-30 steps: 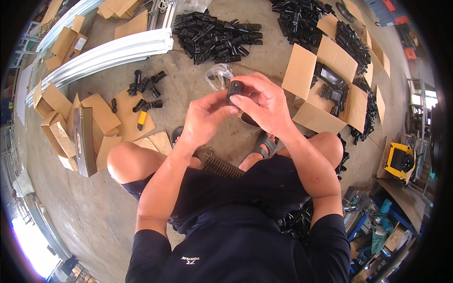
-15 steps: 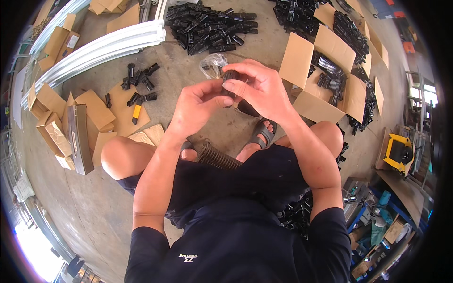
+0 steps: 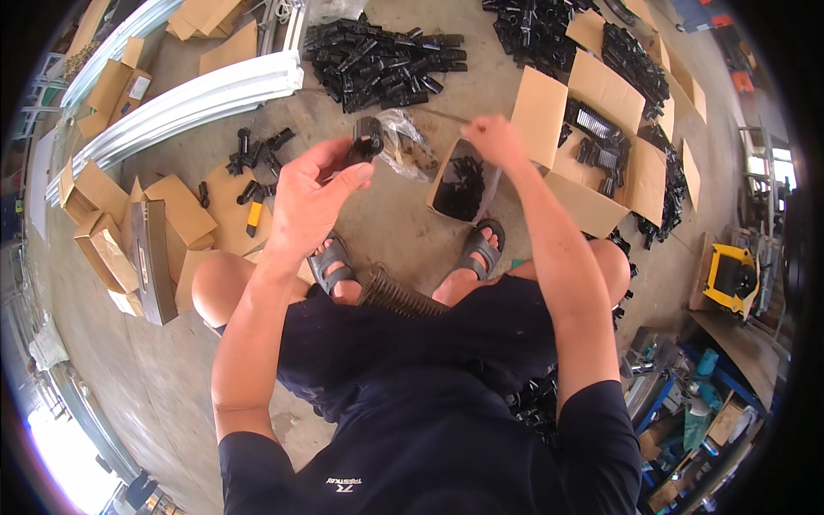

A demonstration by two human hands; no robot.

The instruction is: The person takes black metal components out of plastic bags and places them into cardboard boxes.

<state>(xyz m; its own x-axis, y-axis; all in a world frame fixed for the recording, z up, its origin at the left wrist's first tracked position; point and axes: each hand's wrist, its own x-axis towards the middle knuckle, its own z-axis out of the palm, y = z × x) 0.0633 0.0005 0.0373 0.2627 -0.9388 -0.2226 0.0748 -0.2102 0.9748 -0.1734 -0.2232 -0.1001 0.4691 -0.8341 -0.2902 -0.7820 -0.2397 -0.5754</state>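
Note:
My left hand (image 3: 313, 193) grips a short black cylindrical plastic part (image 3: 366, 140), with an open end facing up and to the right. Apart from it, my right hand (image 3: 496, 142) is above the far right corner of a small open carton (image 3: 438, 182) full of little black pieces (image 3: 461, 189). Its fingers look curled together, slightly blurred; whatever they may hold is hidden. Beside the carton lies a crumpled clear plastic bag (image 3: 407, 148). A heap of black tubular parts (image 3: 378, 64) spreads on the floor beyond my left hand.
Right of me stands a large open carton (image 3: 592, 193) holding black parts. A few black parts (image 3: 257, 150) and a yellow-handled tool (image 3: 255, 215) lie at left near flattened cardboard (image 3: 176, 206). White metal profiles (image 3: 197, 99) run behind. A coil spring (image 3: 399, 296) sits between my feet.
My right hand has come off the black cylindrical part and moved right, over the small carton. My left hand has shifted left with the part, leaving the carton and bag in fuller view.

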